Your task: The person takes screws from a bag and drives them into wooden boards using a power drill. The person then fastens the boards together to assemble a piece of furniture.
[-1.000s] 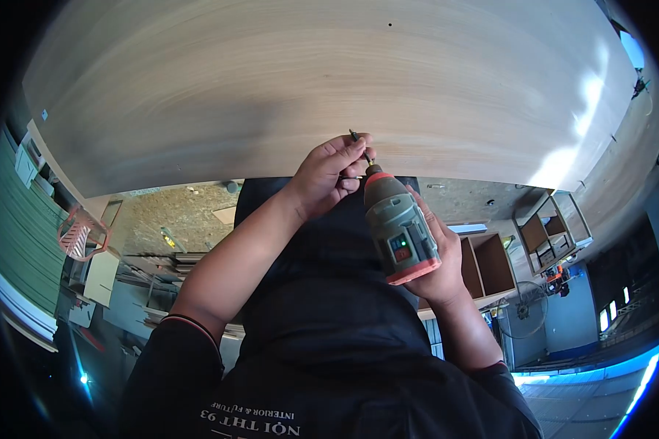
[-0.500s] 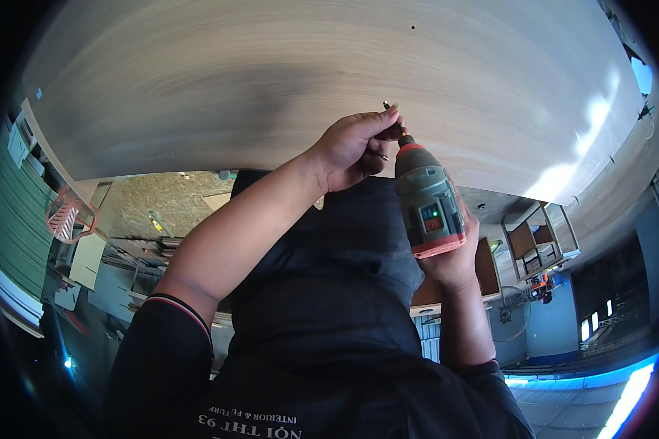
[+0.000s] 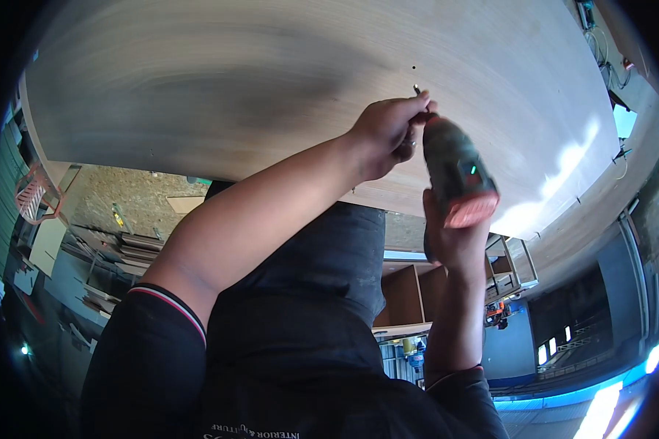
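Observation:
My right hand (image 3: 458, 238) grips a grey-green and red cordless drill driver (image 3: 461, 168) by its handle, and a green light glows on its base. The driver's nose points away from me over a large wood-grain panel (image 3: 198, 95). My left hand (image 3: 392, 135) is pinched closed just in front of the nose. From its fingertips sticks out a small metal screw (image 3: 417, 88), whose other end the fingers hide. Just beyond the screw, the panel has a small dark hole (image 3: 414, 67).
The panel's near edge runs in front of my body. Below lies a dusty floor (image 3: 132, 194) with stacked boards (image 3: 135, 249). A red plastic basket or stool (image 3: 33, 197) stands at the left, and a wooden cabinet (image 3: 406, 293) at the right.
Both hands have moved forward and to the right over the panel, bringing the driver and screw closer to the dark hole. The view has shifted too.

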A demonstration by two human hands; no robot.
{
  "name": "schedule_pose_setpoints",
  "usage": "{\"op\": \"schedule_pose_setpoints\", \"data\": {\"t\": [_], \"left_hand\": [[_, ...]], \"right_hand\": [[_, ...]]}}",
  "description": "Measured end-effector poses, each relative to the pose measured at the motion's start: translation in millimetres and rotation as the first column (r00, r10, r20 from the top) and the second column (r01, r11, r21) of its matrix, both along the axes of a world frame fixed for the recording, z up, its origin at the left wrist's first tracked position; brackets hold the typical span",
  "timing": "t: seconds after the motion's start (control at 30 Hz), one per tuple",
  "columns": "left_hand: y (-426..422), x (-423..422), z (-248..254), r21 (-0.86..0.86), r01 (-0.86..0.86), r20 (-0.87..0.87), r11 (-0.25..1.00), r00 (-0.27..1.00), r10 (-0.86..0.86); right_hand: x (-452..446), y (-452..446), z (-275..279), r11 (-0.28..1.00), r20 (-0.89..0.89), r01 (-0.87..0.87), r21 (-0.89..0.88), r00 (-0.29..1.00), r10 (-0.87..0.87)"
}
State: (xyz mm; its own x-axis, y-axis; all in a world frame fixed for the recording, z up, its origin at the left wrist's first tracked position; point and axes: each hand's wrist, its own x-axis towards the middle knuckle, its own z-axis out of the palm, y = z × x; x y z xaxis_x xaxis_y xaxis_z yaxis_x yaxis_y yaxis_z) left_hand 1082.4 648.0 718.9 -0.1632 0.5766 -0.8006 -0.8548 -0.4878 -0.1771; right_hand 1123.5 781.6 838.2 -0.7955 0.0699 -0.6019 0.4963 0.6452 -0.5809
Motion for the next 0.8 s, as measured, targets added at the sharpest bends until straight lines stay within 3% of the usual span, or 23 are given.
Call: {"op": "schedule_pose_setpoints", "data": {"t": [0.1,0.23,0.3,0.67,0.7,0.73,0.8], "left_hand": [[15.7,-9.2,2.5,-0.112,-0.086,-0.021,0.990,0.996,0.085],[20.0,-13.7,-2.7,-0.098,-0.176,-0.077,0.979,0.983,0.169],[21.6,-16.7,-2.2,-0.130,-0.219,-0.026,0.967,0.976,0.217],[19.3,-12.9,-3.3,-0.065,-0.290,0.026,0.955,0.956,0.292],[13.0,-3.7,-5.4,-0.080,-0.276,0.080,0.958,0.956,0.282],[5.2,4.3,-6.9,-0.088,-0.262,0.128,0.961,0.954,0.272],[-8.4,28.5,-11.2,-0.017,-0.183,0.187,0.983,0.965,0.183]], "right_hand": [[-20.1,6.6,-16.7,0.992,0.068,-0.088,0.086,0.994,0.082],[-35.5,7.5,-21.9,0.993,0.131,-0.090,0.079,0.988,0.080],[-40.1,5.8,-20.6,0.980,0.155,-0.141,0.144,0.981,0.118],[-56.6,11.8,-22.3,0.981,0.262,-0.130,0.147,0.961,0.088],[-59.4,5.3,-20.1,0.958,0.271,-0.192,0.211,0.953,0.132],[-61.2,3.3,-21.6,0.898,0.178,-0.365,0.244,0.927,0.329],[-52.5,17.1,-34.0,0.971,0.269,-0.156,0.182,0.958,0.103]]}}
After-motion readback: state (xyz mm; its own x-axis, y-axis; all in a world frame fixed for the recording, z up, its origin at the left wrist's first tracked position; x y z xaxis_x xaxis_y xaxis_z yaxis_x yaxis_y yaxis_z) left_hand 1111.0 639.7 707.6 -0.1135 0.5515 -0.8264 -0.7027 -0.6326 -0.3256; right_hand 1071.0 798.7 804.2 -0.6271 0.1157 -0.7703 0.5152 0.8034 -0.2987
